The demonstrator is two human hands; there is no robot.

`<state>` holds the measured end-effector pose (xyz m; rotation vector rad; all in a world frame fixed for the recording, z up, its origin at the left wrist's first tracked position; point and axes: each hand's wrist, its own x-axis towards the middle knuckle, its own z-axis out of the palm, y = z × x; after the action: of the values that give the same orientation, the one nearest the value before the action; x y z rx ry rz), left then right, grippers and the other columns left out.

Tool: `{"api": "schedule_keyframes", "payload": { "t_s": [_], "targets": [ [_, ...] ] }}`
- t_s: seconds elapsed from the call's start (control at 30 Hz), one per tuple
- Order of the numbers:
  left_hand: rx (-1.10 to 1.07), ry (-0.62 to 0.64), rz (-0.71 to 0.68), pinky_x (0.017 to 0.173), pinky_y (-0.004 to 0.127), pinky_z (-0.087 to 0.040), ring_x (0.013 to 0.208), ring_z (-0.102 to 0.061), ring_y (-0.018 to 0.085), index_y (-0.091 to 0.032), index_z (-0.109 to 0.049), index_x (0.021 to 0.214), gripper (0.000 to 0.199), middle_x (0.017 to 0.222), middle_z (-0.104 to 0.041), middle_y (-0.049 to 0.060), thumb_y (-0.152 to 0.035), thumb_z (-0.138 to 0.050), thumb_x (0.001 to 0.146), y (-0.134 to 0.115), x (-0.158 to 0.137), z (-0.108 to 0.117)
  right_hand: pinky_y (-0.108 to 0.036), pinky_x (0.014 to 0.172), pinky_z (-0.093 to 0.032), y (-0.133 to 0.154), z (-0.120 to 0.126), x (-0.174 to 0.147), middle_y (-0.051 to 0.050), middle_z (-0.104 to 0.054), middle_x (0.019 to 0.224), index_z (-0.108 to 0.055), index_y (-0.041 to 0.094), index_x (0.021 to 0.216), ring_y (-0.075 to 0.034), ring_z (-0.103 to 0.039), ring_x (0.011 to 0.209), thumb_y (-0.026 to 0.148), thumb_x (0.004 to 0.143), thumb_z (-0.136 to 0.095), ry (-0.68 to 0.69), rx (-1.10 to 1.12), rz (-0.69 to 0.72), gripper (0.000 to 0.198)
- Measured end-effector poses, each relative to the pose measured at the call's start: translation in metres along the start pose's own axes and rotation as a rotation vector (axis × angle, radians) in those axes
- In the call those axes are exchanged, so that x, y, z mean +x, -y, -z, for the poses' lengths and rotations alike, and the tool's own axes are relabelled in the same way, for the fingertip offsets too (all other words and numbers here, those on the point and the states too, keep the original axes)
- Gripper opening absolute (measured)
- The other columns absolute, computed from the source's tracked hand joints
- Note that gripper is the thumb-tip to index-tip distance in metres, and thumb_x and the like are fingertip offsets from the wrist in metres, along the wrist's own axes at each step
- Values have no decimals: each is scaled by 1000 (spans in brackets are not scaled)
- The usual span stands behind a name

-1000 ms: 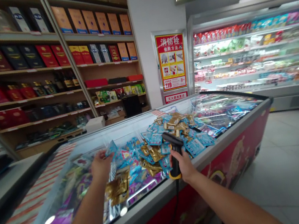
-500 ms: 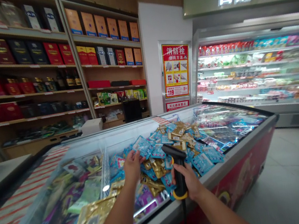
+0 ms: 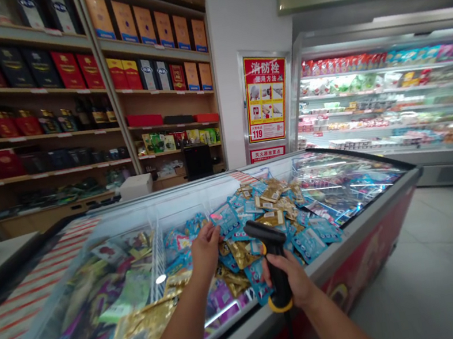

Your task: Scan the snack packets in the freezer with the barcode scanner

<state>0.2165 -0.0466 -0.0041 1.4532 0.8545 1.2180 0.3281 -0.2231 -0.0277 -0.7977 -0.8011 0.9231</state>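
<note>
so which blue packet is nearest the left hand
The blue packet with a pinkish glow at upper left, by the fingertips of the left hand; others lie farther off.

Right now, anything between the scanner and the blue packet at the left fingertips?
Nothing visible: the gap from the black scanner in the right hand to the blue packet looks open. The left hand is at the packet's edge, off to the side. One view, so depth is uncertain.
</note>
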Motion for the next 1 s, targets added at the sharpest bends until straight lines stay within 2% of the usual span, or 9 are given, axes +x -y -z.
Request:
{"api": "schedule_keyframes", "payload": {
  "t_s": [0.3,0.5,0.83,0.9,1.0],
  "targets": [
    [12,4,-27,63,31,-53,65,-68,20,-19,-65,102,32,84,-73,4,-30,-67,72,-7,-5,0,-28,56,-46,6,-7,-3,3,-55,52,-58,15,85,-11,-50,44,40,74,-64,-60,-3,-6,27],
    [34,3,-68,62,32,-52,65,-67,20,-19,-66,100,33,87,-72,4,-35,-66,71,-5,-5,0,-29,60,-48,3,-3,-3,2,-55,52,-57,15,82,-11,-51,45,36,78,-61,-29,-4,7,22],
    [180,-49,-141,62,31,-47,61,-63,20,-17,-67,102,40,69,-68,2,-43,-63,72,-6,-4,2,-29,62,-48,7,-4,-5,2,-56,54,-57,14,88,-12,-53,47,37,78,-61,-5,12,3,25],
    [219,-63,-175,66,32,-47,65,-63,21,-18,-68,102,38,73,-69,3,-43,-61,74,-6,-3,3,-30,61,-48,7,-5,-5,2,-56,53,-57,14,88,-12,-52,46,37,78,-61,-3,17,0,25],
    [361,-103,-353,78,33,-46,83,-63,22,-20,-68,104,34,94,-70,6,-40,-53,81,-7,0,8,-31,60,-49,7,-4,-5,2,-56,54,-57,15,87,-12,-51,45,37,77,-61,-2,25,-11,24]
  ]
}}
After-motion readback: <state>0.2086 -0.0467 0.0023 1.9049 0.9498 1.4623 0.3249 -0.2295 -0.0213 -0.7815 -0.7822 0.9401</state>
